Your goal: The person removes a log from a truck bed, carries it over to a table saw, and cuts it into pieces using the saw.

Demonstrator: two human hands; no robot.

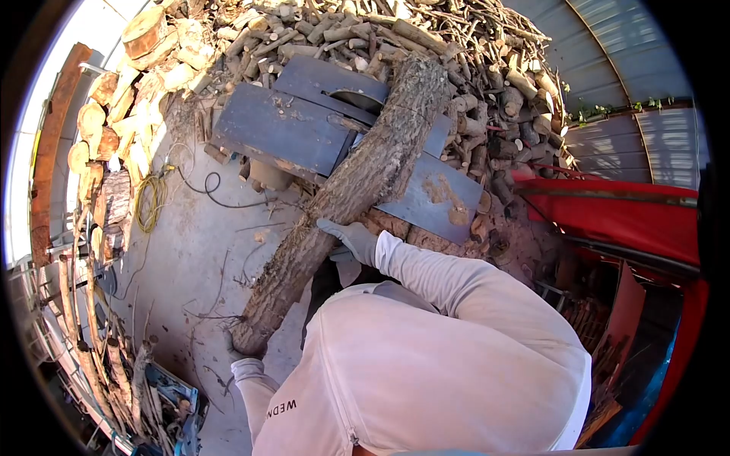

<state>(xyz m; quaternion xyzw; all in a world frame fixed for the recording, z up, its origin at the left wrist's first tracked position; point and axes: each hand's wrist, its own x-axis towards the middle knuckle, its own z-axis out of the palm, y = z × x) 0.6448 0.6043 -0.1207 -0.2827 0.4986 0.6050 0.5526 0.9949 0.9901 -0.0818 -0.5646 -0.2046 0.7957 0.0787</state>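
A thick bark-covered log [363,176] slants across the view, its far part lying over a dark metal saw table [281,125] and its near end toward my body. At that near end my left hand [242,351], in a grey glove, is closed around the lower edge, its fingers partly hidden. My right hand [351,242], also gloved in grey, grips the log's right side near mid-length, fingers reaching onto the bark. A dark curved blade [359,99] shows in a slot of the table, left of the log.
A big heap of cut branches [327,38] lies behind the table. Split logs [95,137] are stacked at left, beside a coiled yellow cord [150,201]. Long sticks [91,304] stand lower left. Red machinery [616,216] is at right. Twigs litter the concrete floor [190,273].
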